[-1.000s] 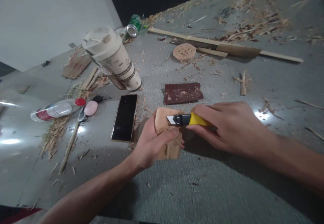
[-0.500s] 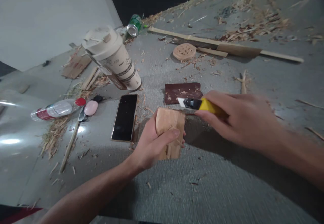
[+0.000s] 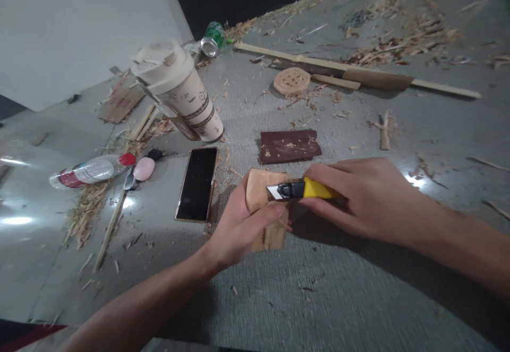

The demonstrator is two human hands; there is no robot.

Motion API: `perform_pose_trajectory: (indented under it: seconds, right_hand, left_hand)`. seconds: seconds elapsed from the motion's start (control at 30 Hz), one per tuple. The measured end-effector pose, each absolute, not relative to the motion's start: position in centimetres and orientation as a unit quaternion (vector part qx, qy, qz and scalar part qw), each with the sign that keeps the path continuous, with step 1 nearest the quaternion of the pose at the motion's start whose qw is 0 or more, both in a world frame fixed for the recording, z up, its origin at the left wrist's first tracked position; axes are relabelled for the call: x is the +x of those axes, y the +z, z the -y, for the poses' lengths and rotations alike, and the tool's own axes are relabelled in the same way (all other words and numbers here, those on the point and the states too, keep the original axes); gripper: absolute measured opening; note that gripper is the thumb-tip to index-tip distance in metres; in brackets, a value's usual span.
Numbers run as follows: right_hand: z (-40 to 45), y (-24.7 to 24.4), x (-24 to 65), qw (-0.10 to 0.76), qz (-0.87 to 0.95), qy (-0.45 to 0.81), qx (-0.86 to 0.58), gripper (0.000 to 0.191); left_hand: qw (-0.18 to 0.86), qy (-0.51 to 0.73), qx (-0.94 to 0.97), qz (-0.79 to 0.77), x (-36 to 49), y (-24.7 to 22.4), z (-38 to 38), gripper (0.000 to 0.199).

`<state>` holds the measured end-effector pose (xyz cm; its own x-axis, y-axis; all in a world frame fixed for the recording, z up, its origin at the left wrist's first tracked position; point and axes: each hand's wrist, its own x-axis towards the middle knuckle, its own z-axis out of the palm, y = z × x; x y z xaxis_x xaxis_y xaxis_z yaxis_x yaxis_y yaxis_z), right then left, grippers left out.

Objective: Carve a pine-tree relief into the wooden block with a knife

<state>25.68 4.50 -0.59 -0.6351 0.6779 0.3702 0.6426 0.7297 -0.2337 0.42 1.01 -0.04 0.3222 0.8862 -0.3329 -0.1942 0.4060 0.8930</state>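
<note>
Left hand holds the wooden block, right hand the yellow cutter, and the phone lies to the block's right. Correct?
No: the head view shows the phone lying to the left of the wooden block. The rest stands: the left hand holds the block, the right hand the yellow cutter.

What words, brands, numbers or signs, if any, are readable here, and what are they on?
None is readable.
Tall cream lidded cup: dark print, too small and blurred.
Clear red-capped plastic bottle: red label, too blurred.
Green metal can: markings too blurred.
Flat brown cardboard piece: faint reddish marks, illegible.
Yellow-and-black utility knife: no lettering visible.
</note>
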Motion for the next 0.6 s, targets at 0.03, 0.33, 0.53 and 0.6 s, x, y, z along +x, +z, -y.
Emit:
perform_pose_trajectory:
  seconds: [0.03,0.33,0.53,0.6]
  right_hand:
    - [-4.47,-0.57,25.63,0.22,0.904,0.038,-0.366,0.047]
    - [-4.46,-0.57,25.69,0.228,0.899,0.035,-0.373,0.047]
    - [-4.38,-0.57,25.69,0.229,0.901,0.028,-0.369,0.046]
    - [-4.33,-0.62,25.66,0.225,0.902,0.024,-0.368,0.045]
  left_hand:
    - [0.709,0.381,0.394,-0.443,0.42,-0.05,-1.02,0.049]
    - [0.716,0.367,0.389,-0.449,0.49,-0.11,-1.09,0.049]
    - [0.719,0.357,0.392,-0.449,0.32,0.0,-1.04,0.048]
    - [0.718,0.356,0.394,-0.451,0.3,0.09,-1.06,0.048]
